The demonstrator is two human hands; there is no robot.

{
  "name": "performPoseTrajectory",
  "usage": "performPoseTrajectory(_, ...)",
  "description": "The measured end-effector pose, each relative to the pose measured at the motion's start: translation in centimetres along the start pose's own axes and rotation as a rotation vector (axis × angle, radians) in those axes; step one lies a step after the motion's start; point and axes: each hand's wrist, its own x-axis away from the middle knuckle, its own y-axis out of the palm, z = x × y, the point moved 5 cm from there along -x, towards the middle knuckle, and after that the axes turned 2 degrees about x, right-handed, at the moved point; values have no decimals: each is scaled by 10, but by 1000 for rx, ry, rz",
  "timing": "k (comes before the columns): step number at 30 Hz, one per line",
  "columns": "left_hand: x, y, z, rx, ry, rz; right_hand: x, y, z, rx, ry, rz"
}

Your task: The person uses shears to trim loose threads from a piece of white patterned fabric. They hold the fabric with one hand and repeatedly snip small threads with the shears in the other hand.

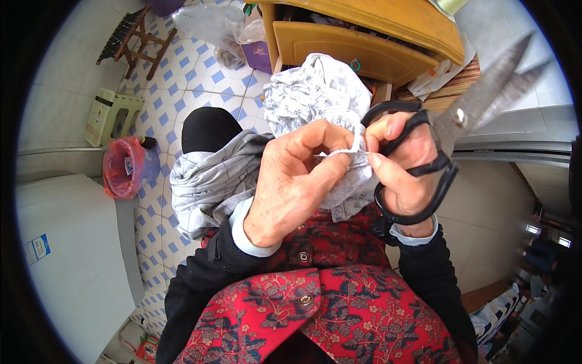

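Note:
Between thumb and fingers, my left hand [295, 182] pinches the edge of a white-and-grey patterned fabric [313, 91]. My right hand [404, 168] pinches the same edge close beside it. A pair of scissors [459, 116] hangs on the right hand, its black handle loops around the fingers and its blades apart, pointing up and right. The fabric bunches up beyond the hands and drapes below them over my lap. Left of it, a grey checked cloth [213, 182] lies in folds over my leg. My fingers hide part of the pinched edge.
A wooden cabinet with a pulled-out drawer [350, 50] stands ahead. On the left are a lined waste bin [122, 168], a plastic step stool [111, 116], a folding stool [136, 41] and a white appliance [68, 255]. A clear plastic bag [209, 22] lies near a purple box [257, 54].

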Motion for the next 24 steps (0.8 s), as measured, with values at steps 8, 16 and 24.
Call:
performPoseTrajectory(8, -8, -2, 0, -112, 207, -60, -6, 3, 22, -186, -7, 22)
performPoseTrajectory(16, -10, -11, 7, 57, 234, -69, 13, -23, 21, -104, 203, -70)
performPoseTrajectory(24, -13, -28, 15, -235, 267, -29, 84, -38, 11, 44, 624, -469)
